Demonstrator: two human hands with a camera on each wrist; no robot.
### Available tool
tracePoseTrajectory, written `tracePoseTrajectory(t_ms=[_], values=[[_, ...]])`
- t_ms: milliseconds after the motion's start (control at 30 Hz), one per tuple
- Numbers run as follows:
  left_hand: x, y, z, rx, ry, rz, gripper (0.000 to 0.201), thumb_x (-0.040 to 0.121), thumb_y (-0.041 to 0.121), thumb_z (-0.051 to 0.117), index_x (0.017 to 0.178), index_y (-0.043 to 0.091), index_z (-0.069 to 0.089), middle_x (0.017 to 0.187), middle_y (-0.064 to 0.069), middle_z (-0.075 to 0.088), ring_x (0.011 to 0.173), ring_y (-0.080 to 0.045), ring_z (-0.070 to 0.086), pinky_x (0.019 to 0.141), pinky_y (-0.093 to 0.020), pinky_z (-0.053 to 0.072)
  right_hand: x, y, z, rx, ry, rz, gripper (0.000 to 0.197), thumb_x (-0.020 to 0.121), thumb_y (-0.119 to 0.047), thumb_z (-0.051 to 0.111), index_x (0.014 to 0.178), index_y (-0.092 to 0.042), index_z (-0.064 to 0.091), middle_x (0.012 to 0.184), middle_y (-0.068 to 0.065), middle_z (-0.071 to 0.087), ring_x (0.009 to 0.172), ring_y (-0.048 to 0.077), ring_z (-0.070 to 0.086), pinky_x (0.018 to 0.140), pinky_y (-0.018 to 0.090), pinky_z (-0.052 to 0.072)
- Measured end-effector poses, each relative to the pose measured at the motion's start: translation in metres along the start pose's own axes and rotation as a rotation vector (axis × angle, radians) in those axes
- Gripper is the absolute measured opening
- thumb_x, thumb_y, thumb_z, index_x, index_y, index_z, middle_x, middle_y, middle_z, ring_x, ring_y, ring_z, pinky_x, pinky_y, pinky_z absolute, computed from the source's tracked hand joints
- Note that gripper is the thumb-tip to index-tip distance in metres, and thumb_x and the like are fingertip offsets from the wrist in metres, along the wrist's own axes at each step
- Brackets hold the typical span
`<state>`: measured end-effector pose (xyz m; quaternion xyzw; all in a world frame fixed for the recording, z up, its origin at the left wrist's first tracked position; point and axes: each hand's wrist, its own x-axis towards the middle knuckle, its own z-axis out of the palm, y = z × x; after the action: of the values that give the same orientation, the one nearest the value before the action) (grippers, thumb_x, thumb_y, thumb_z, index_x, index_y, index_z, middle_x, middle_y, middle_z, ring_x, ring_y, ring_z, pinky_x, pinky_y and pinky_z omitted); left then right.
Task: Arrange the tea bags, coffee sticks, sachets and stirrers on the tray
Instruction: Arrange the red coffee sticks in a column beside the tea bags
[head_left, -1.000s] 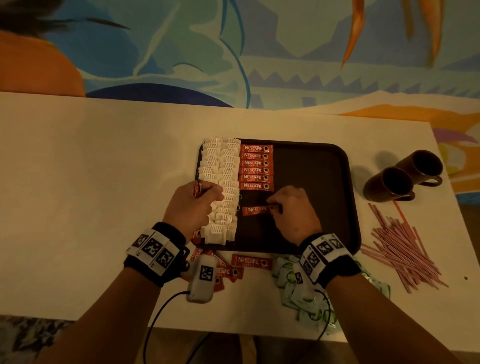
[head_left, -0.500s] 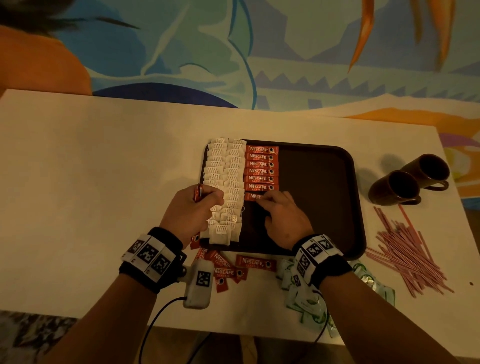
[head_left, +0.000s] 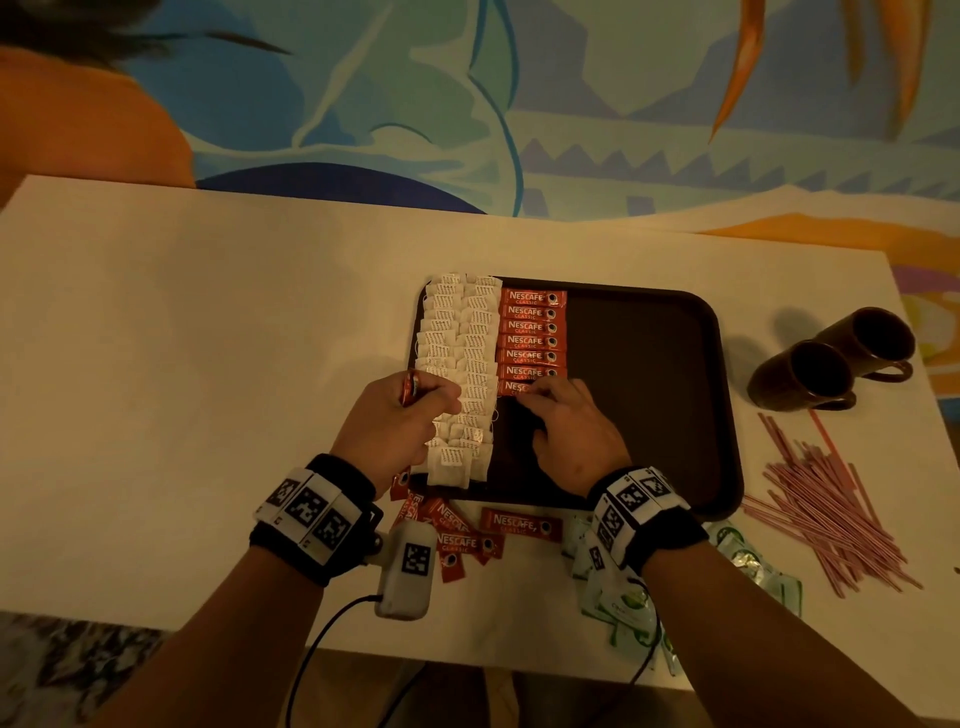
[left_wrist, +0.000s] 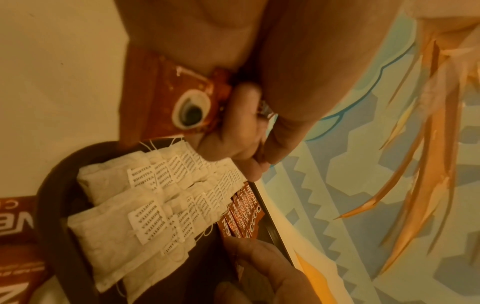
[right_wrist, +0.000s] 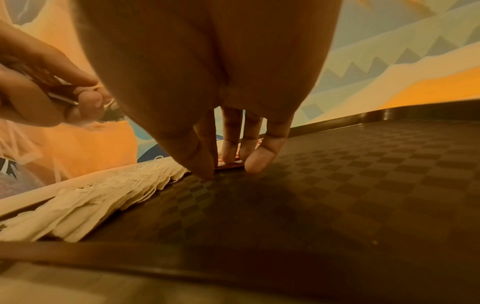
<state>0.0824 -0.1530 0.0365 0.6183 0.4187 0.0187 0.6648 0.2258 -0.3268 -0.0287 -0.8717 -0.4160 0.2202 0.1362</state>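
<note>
While a red coffee stick is pressed onto the brown tray by the right hand, spare sticks are clutched in the left hand.

From the head view, tea bags are seen in two overlapping columns along the tray's left side, with a column of coffee sticks just beside them; loose sticks, green sachets and pink stirrers are left on the tabletop, near two mugs. In the left wrist view, the grip is clamped on a bundle of sticks above the tea bags. In the right wrist view, the fingers are kept straight and apart, their tips laid on the stick and the tray.
</note>
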Motion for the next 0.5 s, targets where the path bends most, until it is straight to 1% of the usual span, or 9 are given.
tracePoseTrajectory(t_ms=[100,233,267,300,333,367,400,433,500], values=[[0.0,0.0,0.0,-0.015,-0.015,-0.006,0.015,0.095,0.027,0.069,0.1,0.015,0.076,0.092,-0.005,0.077,0.048,-0.006,0.04,0.042,-0.02,0.034,0.0,0.0,0.0,0.006,0.014,-0.001,0.05,0.096,-0.01,0.058,0.144,-0.021,0.054,0.147,-0.008,0.041,0.131,0.017,0.035,0.103,0.033,0.049],[0.0,0.001,0.001,-0.025,-0.022,-0.012,0.014,0.096,0.025,0.068,0.1,0.014,0.076,0.094,-0.006,0.077,0.047,-0.006,0.039,0.042,-0.02,0.033,-0.001,0.001,-0.003,0.051,0.05,-0.006,0.049,0.095,-0.009,0.059,0.143,-0.021,0.055,0.146,-0.008,0.043,0.13,0.015,0.036,0.103,0.036,0.05],[0.0,0.002,0.002,-0.035,-0.03,-0.019,0.013,0.096,0.022,0.067,0.101,0.014,0.075,0.096,-0.007,0.077,0.047,-0.006,0.039,0.042,-0.02,0.033,-0.002,0.001,-0.006,0.094,0.074,0.01,0.049,0.096,-0.009,0.059,0.144,-0.021,0.054,0.147,-0.008,0.044,0.132,0.014,0.036,0.107,0.034,0.047],[-0.001,0.003,0.003,-0.049,-0.047,-0.027,0.013,0.098,0.018,0.064,0.102,0.013,0.075,0.097,-0.008,0.076,0.047,-0.006,0.039,0.042,-0.02,0.032,-0.004,0.002,-0.011,0.149,0.106,0.042,0.05,0.097,-0.009,0.06,0.145,-0.022,0.054,0.148,-0.007,0.044,0.134,0.013,0.036,0.111,0.029,0.041],[-0.001,0.004,0.004,-0.062,-0.072,-0.037,0.014,0.099,0.014,0.06,0.104,0.011,0.073,0.098,-0.008,0.076,0.047,-0.006,0.039,0.041,-0.019,0.032,-0.006,0.001,-0.017,0.209,0.146,0.082,0.05,0.098,-0.01,0.06,0.145,-0.023,0.053,0.147,-0.008,0.045,0.136,0.012,0.037,0.111,0.024,0.035],[-0.001,0.005,0.006,-0.073,-0.105,-0.049,0.017,0.099,0.009,0.056,0.107,0.01,0.072,0.099,-0.008,0.075,0.049,-0.006,0.039,0.041,-0.019,0.031,-0.008,0.001,-0.024,0.267,0.19,0.124,0.049,0.098,-0.009,0.061,0.143,-0.024,0.055,0.144,-0.008,0.046,0.133,0.009,0.04,0.108,0.019,0.032],[-0.001,0.007,0.008,-0.087,-0.145,-0.062,0.021,0.1,0.006,0.053,0.11,0.009,0.07,0.1,-0.008,0.074,0.051,-0.006,0.039,0.041,-0.019,0.03,-0.01,0.001,-0.032,0.326,0.235,0.162,0.047,0.098,-0.008,0.062,0.141,-0.026,0.057,0.138,-0.011,0.049,0.126,0.004,0.046,0.103,0.014,0.034],[-0.001,0.008,0.011,-0.103,-0.189,-0.076,0.023,0.1,0.004,0.05,0.113,0.007,0.069,0.104,-0.009,0.074,0.053,-0.007,0.04,0.042,-0.02,0.03,-0.013,0.001,-0.039,0.388,0.279,0.194,0.045,0.098,-0.006,0.062,0.137,-0.027,0.059,0.131,-0.014,0.05,0.115,-0.003,0.051,0.096,0.01,0.038],[-0.002,0.012,0.016,-0.135,-0.271,-0.095,0.024,0.101,0.002,0.048,0.118,0.005,0.065,0.111,-0.012,0.075,0.058,-0.009,0.045,0.044,-0.021,0.032,-0.019,0.001,-0.053,0.503,0.351,0.23,0.042,0.098,-0.003,0.061,0.13,-0.03,0.062,0.122,-0.017,0.056,0.099,-0.008,0.057,0.082,0.007,0.048]])
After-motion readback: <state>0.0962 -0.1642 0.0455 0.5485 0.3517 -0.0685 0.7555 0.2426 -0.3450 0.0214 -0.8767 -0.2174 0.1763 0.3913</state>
